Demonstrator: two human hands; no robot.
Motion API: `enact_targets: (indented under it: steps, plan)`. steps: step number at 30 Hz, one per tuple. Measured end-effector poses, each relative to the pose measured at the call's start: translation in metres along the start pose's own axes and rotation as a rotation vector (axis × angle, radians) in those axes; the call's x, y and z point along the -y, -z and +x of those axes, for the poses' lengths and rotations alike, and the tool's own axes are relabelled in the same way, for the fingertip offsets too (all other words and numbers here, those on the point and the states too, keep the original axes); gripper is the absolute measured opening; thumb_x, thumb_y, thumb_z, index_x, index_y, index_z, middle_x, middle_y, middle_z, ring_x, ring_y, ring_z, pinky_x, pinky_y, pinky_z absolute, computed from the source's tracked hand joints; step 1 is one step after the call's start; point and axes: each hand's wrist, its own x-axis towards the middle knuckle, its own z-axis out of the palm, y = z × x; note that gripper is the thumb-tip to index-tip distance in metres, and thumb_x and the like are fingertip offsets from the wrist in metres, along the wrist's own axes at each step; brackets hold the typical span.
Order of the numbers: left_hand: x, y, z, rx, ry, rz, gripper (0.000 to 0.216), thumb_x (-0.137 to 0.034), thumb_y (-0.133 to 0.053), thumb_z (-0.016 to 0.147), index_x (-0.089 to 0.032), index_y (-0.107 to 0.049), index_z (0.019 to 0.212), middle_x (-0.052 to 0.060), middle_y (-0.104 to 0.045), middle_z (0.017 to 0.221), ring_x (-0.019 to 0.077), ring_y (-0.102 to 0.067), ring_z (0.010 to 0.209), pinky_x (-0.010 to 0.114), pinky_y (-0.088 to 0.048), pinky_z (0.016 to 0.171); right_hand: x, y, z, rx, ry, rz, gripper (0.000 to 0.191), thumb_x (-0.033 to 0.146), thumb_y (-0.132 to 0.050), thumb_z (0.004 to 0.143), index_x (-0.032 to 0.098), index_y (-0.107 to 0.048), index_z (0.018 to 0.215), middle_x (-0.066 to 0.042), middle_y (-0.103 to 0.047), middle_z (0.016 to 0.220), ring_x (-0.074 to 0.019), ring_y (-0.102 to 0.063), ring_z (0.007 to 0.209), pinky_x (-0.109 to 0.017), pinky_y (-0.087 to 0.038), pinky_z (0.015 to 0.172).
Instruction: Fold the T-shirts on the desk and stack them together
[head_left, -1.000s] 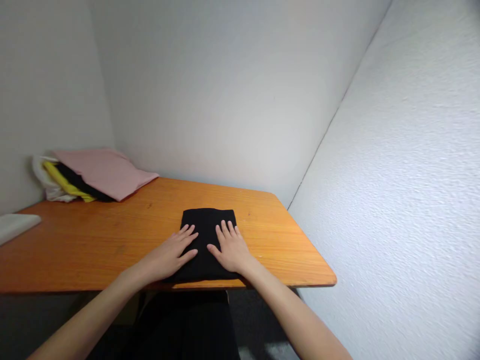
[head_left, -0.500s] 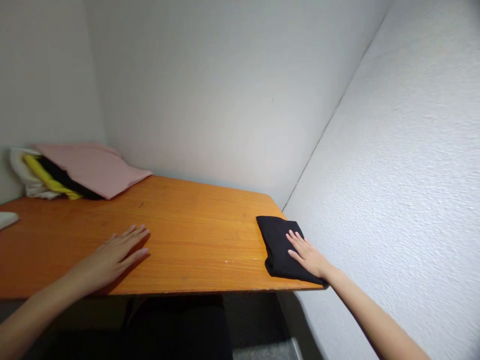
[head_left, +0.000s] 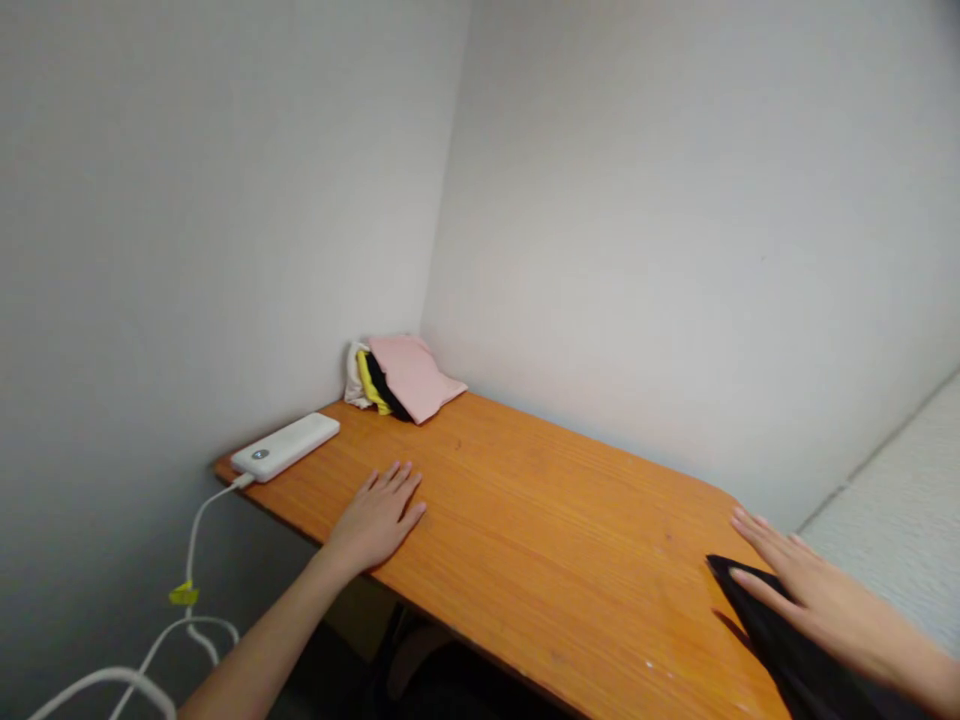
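My left hand (head_left: 379, 515) lies flat on the wooden table (head_left: 555, 520), palm down with the fingers stretched out and nothing under them but the tabletop. At the right end of the table, my right hand (head_left: 814, 590) is over a folded black cloth (head_left: 780, 630), fingers extended and thumb apart. The hand hides part of the cloth, and whether it presses on it or hovers just above I cannot tell. The cloth runs out of view at the lower right.
In the far corner lies a pile of cloths, with a pink cloth (head_left: 412, 372) on top and black, yellow and white ones beneath. A white power bank (head_left: 289, 445) sits at the left edge, its white cable (head_left: 191, 535) hanging down. Walls border the table's back and right.
My view has swung left, bringing the power bank and cable into sight and shifting the cloth toward the lower right. My right hand now reaches past the black cloth's far edge.
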Motion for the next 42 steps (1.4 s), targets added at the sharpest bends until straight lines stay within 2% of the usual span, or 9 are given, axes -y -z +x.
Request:
enact_targets:
  steps: [5,10,13,17,24,31,35,39,42]
  plan:
    - [0.005,0.0,-0.001,-0.003,-0.007,-0.04,0.061,-0.053,-0.031,0.097,-0.019,-0.042,0.146,0.008,-0.03,0.156,0.0243,-0.024,0.146,0.046,-0.017,0.12,0.184,-0.032,0.164,0.193,0.178,0.004,0.071,0.057,-0.036,0.092,0.012,-0.04,0.147,-0.013,-0.029,0.156,-0.026,-0.022,0.146,-0.045,-0.018,0.12]
    - [0.006,0.0,-0.002,-0.026,-0.007,-0.078,0.059,-0.052,-0.033,0.096,-0.019,-0.045,0.145,0.009,-0.032,0.155,0.0248,-0.025,0.146,0.047,-0.018,0.12,0.368,-0.081,0.269,0.198,0.254,0.161,0.065,0.046,-0.04,0.096,0.005,-0.036,0.146,-0.018,-0.03,0.155,-0.0257,-0.027,0.144,-0.04,-0.024,0.116]
    - [0.006,0.002,-0.003,-0.027,-0.002,-0.091,0.059,-0.051,-0.034,0.096,-0.019,-0.046,0.144,0.009,-0.032,0.155,0.0254,-0.025,0.146,0.047,-0.019,0.12,0.437,-0.099,0.306,0.19,0.204,0.207,0.06,0.04,-0.045,0.096,0.005,-0.039,0.144,-0.02,-0.035,0.152,-0.0253,-0.034,0.14,-0.037,-0.03,0.113]
    - [0.007,0.002,-0.004,-0.032,0.005,-0.109,0.057,-0.049,-0.035,0.096,-0.02,-0.046,0.144,0.008,-0.031,0.156,0.0263,-0.026,0.146,0.048,-0.02,0.12,0.476,-0.114,0.33,0.196,0.137,0.216,0.041,0.025,-0.048,0.094,0.007,-0.05,0.13,-0.023,-0.053,0.135,-0.0261,-0.053,0.123,-0.036,-0.042,0.1]
    - [0.01,-0.002,-0.004,-0.065,0.001,-0.117,0.056,-0.049,-0.035,0.096,-0.021,-0.047,0.143,0.008,-0.033,0.155,0.0261,-0.025,0.146,0.049,-0.02,0.12,0.466,-0.11,0.352,0.16,0.086,0.208,0.025,0.016,-0.042,0.095,0.01,-0.059,0.113,-0.017,-0.068,0.108,-0.0229,-0.063,0.104,-0.03,-0.046,0.086]
    - [0.01,0.003,-0.002,-0.028,0.002,-0.133,0.058,-0.05,-0.036,0.096,-0.019,-0.047,0.143,0.008,-0.033,0.155,0.0252,-0.025,0.146,0.047,-0.02,0.12,0.39,-0.029,0.372,-0.041,0.053,0.219,0.026,0.02,-0.038,0.091,0.012,-0.056,0.107,-0.014,-0.067,0.104,-0.0217,-0.06,0.096,-0.03,-0.043,0.082]
    - [0.01,0.003,-0.001,-0.035,0.001,-0.13,0.058,-0.051,-0.037,0.096,-0.018,-0.049,0.142,0.009,-0.035,0.154,0.0264,-0.027,0.145,0.048,-0.021,0.12,0.315,0.006,0.295,-0.225,0.157,0.358,0.013,0.022,-0.046,0.081,0.017,-0.056,0.088,-0.007,-0.066,0.089,-0.0174,-0.059,0.078,-0.027,-0.044,0.075]
    - [0.009,0.002,0.0,-0.057,-0.008,-0.104,0.054,-0.046,-0.033,0.098,-0.017,-0.051,0.14,0.009,-0.038,0.153,0.0253,-0.032,0.143,0.047,-0.024,0.119,0.235,0.019,0.165,0.011,0.206,0.373,0.009,0.024,-0.049,0.078,0.021,-0.057,0.082,-0.005,-0.065,0.082,-0.0175,-0.057,0.07,-0.029,-0.045,0.069]
    - [0.009,0.001,0.002,-0.065,-0.016,-0.069,0.053,-0.043,-0.033,0.098,-0.016,-0.051,0.14,0.008,-0.04,0.152,0.0249,-0.034,0.142,0.047,-0.024,0.119,0.192,0.024,0.089,0.01,0.116,0.243,0.013,0.021,-0.047,0.08,0.021,-0.058,0.087,-0.01,-0.063,0.101,-0.0236,-0.058,0.095,-0.038,-0.045,0.086]
